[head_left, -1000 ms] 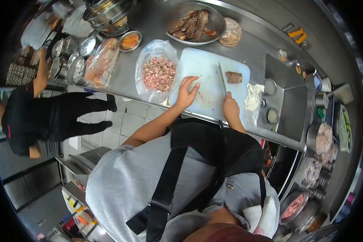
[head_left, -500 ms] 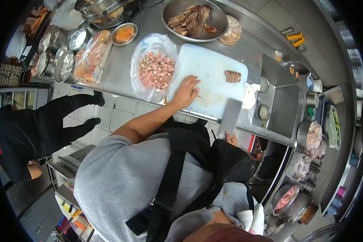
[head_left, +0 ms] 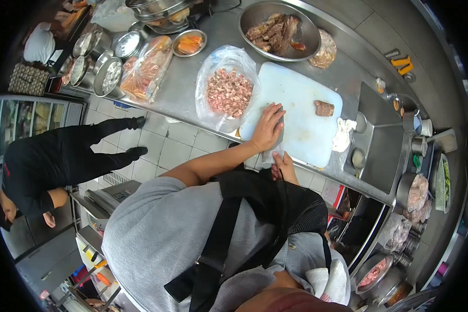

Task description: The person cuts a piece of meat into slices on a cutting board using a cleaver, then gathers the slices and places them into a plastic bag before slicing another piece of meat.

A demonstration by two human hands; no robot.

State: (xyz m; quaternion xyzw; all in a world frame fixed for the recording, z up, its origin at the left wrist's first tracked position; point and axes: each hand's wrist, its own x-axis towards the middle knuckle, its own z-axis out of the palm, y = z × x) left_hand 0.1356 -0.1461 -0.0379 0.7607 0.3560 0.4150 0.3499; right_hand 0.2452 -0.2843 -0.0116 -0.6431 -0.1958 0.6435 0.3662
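My right hand (head_left: 284, 169) is closed around the handle end of a cleaver (head_left: 272, 155), at the front edge of the white cutting board (head_left: 301, 127). The grey blade points away from me over the board's left part. My left hand (head_left: 268, 126) lies across the blade with its fingers stretched out, hiding much of it. A brown piece of meat (head_left: 324, 108) sits near the board's right side. Left of the board, diced meat (head_left: 229, 93) fills an open clear plastic bag (head_left: 207, 115).
A steel bowl of cooked meat (head_left: 243, 31) stands behind the board. A white cloth (head_left: 343, 134) lies beside the sink (head_left: 379, 140). At left are a small bowl of orange pieces (head_left: 190, 42) and bagged meat (head_left: 148, 67). A person in black (head_left: 52, 161) stands left.
The cleaver has swung left in my right hand, from the board's right front to beneath my left hand. My view has shifted, and the person in black has changed arm position.
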